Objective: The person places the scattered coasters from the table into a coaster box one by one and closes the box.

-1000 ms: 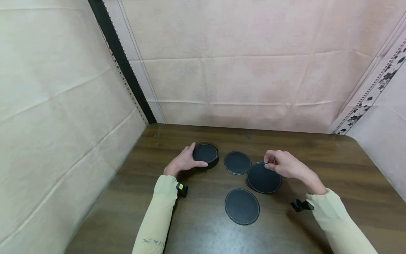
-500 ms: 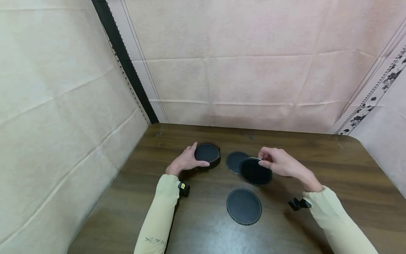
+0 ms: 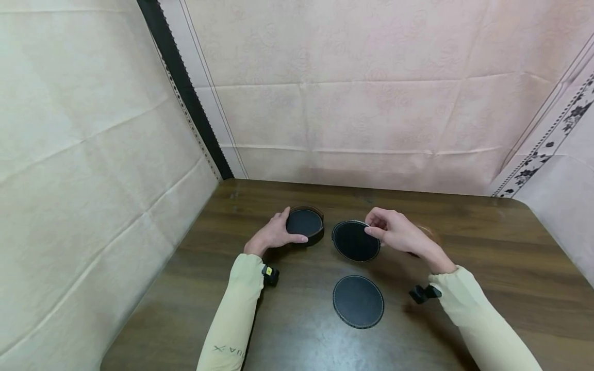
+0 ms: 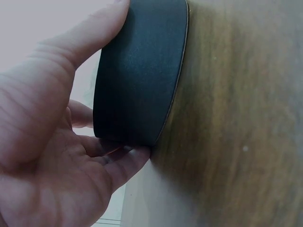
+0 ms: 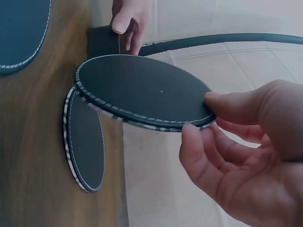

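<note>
The coaster (image 3: 355,242) is lifted off the table (image 3: 185,299), to the right of the holder (image 4: 137,75) and apart from it. My right hand (image 3: 394,229) pinches its edge and is the nearer hand; my left hand (image 3: 276,232) curls round the holder's left side. The coaster is round, with no long axis, so I judge that its tilt and the gap leftward to the holder matter most. Only the right wrist view shows a second coaster (image 5: 85,146) lying beneath it; only the head view shows the holder's dark round top. A third coaster (image 3: 358,302) lies right of the holder, closer to me.
</note>
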A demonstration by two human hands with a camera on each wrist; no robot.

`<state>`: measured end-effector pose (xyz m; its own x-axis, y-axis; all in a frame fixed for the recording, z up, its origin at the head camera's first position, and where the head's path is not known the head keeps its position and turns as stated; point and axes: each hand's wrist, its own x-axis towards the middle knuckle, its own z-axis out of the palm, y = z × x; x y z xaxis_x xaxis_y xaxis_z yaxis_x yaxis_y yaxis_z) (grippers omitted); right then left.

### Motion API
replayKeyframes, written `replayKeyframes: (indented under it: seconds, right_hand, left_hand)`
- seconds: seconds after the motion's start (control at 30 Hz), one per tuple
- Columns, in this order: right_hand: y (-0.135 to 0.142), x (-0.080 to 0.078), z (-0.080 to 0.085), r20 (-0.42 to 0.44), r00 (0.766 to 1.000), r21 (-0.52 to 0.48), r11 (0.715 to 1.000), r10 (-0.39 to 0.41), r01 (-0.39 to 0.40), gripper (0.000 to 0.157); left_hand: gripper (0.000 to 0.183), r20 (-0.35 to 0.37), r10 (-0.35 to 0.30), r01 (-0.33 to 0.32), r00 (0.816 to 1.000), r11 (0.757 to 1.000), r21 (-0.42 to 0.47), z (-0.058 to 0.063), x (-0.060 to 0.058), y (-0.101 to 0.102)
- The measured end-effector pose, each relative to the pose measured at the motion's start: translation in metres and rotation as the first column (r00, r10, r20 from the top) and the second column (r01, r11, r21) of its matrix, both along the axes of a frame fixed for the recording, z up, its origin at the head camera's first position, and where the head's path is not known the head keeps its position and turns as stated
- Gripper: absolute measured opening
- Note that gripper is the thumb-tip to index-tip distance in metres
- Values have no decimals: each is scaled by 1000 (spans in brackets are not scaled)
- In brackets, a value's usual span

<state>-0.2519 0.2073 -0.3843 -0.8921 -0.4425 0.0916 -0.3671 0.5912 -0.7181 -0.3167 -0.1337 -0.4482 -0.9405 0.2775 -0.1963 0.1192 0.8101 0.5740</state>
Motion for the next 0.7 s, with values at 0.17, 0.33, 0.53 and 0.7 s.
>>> replayKeyframes:
  seconds: [0.17,0.33,0.53,0.7]
  right_hand:
    - [-7,-6,-3,3,1000,-70,998,-1,1,10]
    - [-18,-11,-4,-5,1000,-128,991,-24,24,9]
    - [-34,-21,-7,-15,998,-183,981,-68,64,12]
    - [-47,-29,-10,-30,995,-252,964,-94,83,14]
  left_hand:
    - [124,5,5,-5,1000,1000,8,-1,0,0]
    - [125,9,4,-4,1000,1000,8,0,0,0]
    - [124,5,-1,1,1000,1000,8,1,0,0]
    - [123,9,-9,9,1000,1000,18,1,1,-1]
